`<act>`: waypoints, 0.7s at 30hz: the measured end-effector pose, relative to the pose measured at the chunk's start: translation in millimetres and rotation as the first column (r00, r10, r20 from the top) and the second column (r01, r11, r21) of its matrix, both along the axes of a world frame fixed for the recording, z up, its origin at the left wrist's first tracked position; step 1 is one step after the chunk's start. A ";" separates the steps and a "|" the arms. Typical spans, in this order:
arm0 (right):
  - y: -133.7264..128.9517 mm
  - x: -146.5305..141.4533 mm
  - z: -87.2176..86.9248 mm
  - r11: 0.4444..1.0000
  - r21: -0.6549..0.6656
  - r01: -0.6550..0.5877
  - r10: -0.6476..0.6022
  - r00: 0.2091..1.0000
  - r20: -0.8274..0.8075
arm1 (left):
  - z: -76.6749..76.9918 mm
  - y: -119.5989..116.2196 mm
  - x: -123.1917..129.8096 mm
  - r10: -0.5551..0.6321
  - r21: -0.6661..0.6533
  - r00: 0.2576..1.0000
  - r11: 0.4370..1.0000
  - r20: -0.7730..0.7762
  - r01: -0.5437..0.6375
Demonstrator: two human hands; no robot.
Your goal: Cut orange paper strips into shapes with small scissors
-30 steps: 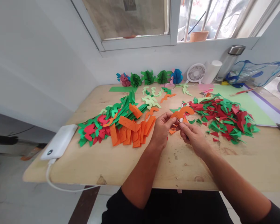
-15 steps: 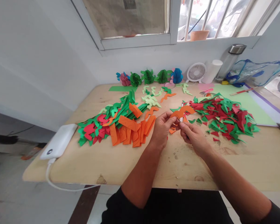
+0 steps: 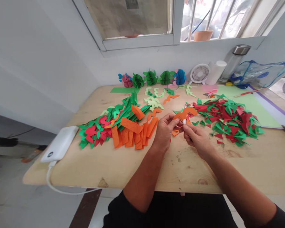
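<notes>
My left hand point(image 3: 165, 130) pinches a wavy orange paper piece point(image 3: 189, 111) by its left end, over the middle of the table. Close beside it on the right, my right hand point(image 3: 196, 138) is closed, with fingertips against the lower edge of the paper; what it grips is too small to name. Folded orange paper pieces point(image 3: 130, 125) lie to the left of my hands, partly over green strips point(image 3: 127, 111). On the right spreads a pile of red and green paper scraps point(image 3: 232, 122).
Folded-paper figures point(image 3: 150, 78) line the wall, with a small white fan point(image 3: 200, 74), a bottle point(image 3: 235, 61) and a clear bag point(image 3: 263, 74) to their right. A white power bank point(image 3: 60, 143) with a cable lies at the left edge.
</notes>
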State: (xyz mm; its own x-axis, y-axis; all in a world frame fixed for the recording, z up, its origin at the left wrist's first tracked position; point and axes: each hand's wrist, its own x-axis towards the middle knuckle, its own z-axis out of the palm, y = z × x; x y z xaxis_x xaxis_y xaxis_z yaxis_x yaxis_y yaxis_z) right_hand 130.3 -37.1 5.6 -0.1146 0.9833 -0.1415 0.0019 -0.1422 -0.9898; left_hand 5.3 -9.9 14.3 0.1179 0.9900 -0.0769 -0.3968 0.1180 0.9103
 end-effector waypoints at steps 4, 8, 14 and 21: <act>0.4 0.1 -0.4 1.000 -0.001 -0.002 0.002 1.000 -0.008 | -1.2 0.7 -0.3 0.022 -0.002 1.000 1.000 -0.013 -0.022; 0.8 0.0 0.1 1.000 0.004 0.003 -0.003 1.000 -0.007 | -1.6 1.1 -0.7 0.035 0.002 0.999 0.999 -0.011 -0.035; 1.0 0.2 -1.1 1.000 0.008 0.008 -0.008 1.000 -0.001 | -1.2 0.8 -0.3 0.028 0.004 1.000 1.000 -0.005 -0.028; 0.7 0.2 -0.7 0.999 0.030 0.023 -0.023 1.000 -0.007 | 0.5 -0.4 0.8 -0.016 -0.003 1.000 1.000 0.010 0.016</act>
State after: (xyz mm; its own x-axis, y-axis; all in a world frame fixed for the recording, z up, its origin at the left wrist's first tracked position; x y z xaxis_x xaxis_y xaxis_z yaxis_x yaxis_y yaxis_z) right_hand 130.5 -36.3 4.9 -0.0929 0.9895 -0.1110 -0.0074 -0.1121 -0.9937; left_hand 6.0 -10.3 14.8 0.1343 0.9878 -0.0788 -0.4037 0.1271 0.9060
